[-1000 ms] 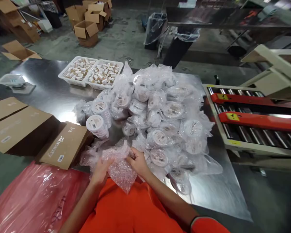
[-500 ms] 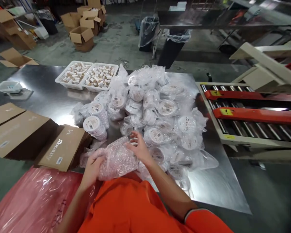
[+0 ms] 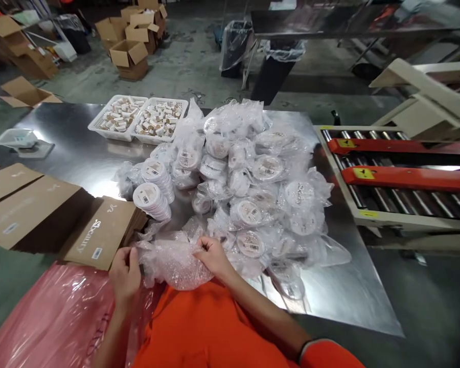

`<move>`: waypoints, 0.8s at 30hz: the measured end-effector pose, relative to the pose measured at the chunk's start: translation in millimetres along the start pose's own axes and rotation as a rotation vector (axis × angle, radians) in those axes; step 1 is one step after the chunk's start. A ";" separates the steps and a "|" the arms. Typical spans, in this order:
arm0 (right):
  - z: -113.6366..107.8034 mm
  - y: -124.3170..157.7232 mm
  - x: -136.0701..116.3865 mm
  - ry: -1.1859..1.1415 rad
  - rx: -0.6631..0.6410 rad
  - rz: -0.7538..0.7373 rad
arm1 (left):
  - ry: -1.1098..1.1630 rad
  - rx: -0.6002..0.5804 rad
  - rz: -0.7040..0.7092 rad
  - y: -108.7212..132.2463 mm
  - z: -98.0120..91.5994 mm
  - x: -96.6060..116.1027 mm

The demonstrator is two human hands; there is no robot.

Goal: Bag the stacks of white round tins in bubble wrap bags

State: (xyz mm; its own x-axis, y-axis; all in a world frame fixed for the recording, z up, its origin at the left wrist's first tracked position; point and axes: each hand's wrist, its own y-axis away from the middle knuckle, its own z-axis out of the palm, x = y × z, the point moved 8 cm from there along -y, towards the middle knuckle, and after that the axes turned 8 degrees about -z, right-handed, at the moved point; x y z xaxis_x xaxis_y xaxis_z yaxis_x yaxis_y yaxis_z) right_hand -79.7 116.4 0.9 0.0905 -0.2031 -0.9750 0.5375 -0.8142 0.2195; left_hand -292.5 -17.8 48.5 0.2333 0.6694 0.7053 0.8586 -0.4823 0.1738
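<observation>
A pinkish-clear bubble wrap bag lies at the table's near edge, against my orange shirt. Thumb and fingers of my right hand pinch its right upper edge. Just beyond the bag's left end, my left hand is curled with thumb and fingers close together; whether it grips anything is hidden. Past the bag stand stacks of round, white, labelled discs. To the right, a heap of bubble-wrapped round packs spreads over the metal table.
Brown cartons stand at the left, above a pink plastic bag. Two white baskets of small white-and-brown pieces sit at the back. A small tray rests far left. A roller conveyor with red bars adjoins the right side.
My left hand has moved left and down, off the bag's face to beyond its end. My right hand has come down and closed on the bag's edge. The bag lies slightly lower.
</observation>
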 end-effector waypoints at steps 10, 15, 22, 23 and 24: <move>60.6 19.9 -15.8 0.123 -0.379 -0.197 | 0.219 -0.550 0.020 55.3 73.6 35.6; 57.3 23.5 -14.9 0.177 -0.460 -0.158 | 0.361 -0.657 -0.113 42.9 79.1 10.4; 28.8 8.1 -18.1 0.277 -0.144 -0.218 | -0.010 -0.253 0.086 25.8 36.8 -1.6; 27.7 7.3 -20.4 0.299 -0.131 -0.239 | -0.016 -0.230 0.073 24.4 32.8 -4.8; 28.6 6.7 -22.5 0.322 -0.142 -0.261 | 0.003 -0.226 0.049 23.3 30.4 -8.9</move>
State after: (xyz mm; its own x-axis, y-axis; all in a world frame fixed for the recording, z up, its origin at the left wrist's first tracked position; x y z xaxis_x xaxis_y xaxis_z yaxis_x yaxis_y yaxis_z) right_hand -102.2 99.9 25.3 0.1810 0.1978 -0.9634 0.6851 -0.7282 -0.0208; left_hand -260.7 -17.8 25.4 0.2702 0.6404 0.7189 0.7219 -0.6288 0.2889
